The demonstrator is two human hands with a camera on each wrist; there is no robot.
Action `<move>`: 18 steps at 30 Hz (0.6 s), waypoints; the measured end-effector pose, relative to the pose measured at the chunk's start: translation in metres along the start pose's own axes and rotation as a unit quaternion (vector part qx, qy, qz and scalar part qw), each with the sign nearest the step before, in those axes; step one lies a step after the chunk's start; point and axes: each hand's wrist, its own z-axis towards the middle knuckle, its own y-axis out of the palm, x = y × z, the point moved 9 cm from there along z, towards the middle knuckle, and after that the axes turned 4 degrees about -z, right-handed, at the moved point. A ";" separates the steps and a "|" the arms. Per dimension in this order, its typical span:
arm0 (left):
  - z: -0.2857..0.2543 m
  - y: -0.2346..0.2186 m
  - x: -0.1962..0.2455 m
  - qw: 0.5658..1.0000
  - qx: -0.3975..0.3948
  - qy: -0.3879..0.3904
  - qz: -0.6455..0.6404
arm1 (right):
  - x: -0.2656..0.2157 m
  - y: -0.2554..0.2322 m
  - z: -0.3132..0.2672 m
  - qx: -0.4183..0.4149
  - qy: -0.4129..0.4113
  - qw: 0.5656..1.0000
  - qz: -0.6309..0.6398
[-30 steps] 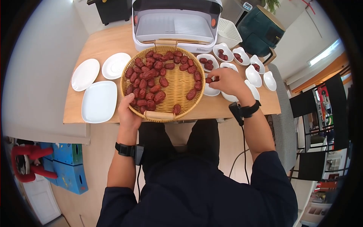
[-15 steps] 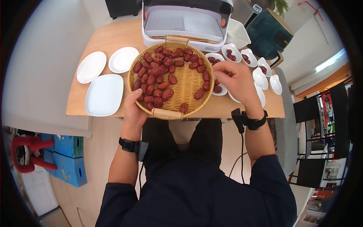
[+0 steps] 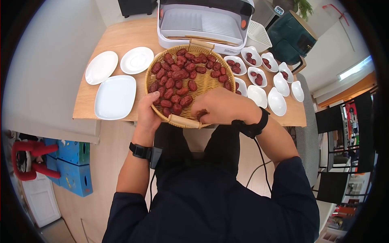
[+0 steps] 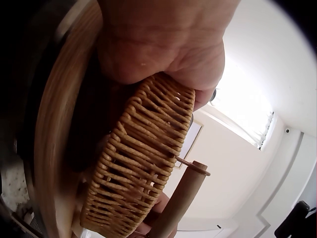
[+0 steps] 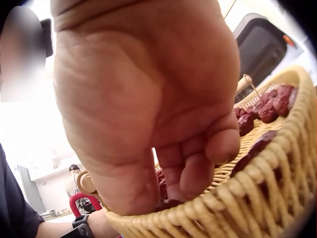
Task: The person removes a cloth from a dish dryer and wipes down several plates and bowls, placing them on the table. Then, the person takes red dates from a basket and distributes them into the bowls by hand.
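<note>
A round wicker basket [image 3: 210, 83] with wooden handles holds many wrinkled red dates [image 3: 178, 75], most of them on its left side. My left hand [image 3: 148, 112] grips the basket's left front rim, thumb over the top; the left wrist view shows the woven wall [image 4: 138, 148] under the palm. Inside the basket, close to the front handle [image 3: 184, 121], my right hand [image 3: 227, 106] pinches a date [image 3: 201, 114] between thumb and fingers. That date is mostly hidden by the hand, and its end shows below the fingers in the right wrist view.
Small white bowls [image 3: 276, 101] stand right of the basket, several holding a few dates. Three white plates [image 3: 115, 97] lie at the left. Behind are a white appliance [image 3: 202, 24], a white plastic basket [image 3: 259, 35] and a dark green air fryer [image 3: 289, 38].
My right hand has moved from over the bowls leftward and down into the basket's front right. Dates now show in a bowl it was over. My left hand keeps its grip on the rim.
</note>
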 end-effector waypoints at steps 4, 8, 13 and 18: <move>-0.002 -0.001 0.000 1.000 0.003 0.002 -0.001 | 0.021 -0.049 -0.018 0.131 0.061 0.988 -0.057; 0.000 0.001 -0.001 1.000 0.005 -0.005 0.006 | 0.033 -0.036 -0.026 0.062 0.098 0.979 -0.165; 0.001 -0.001 -0.003 1.000 0.011 0.000 -0.013 | 0.033 -0.030 -0.030 0.045 0.070 0.989 -0.126; 0.003 0.003 -0.001 1.000 -0.004 0.001 -0.015 | 0.037 -0.025 -0.029 0.011 0.081 0.994 -0.074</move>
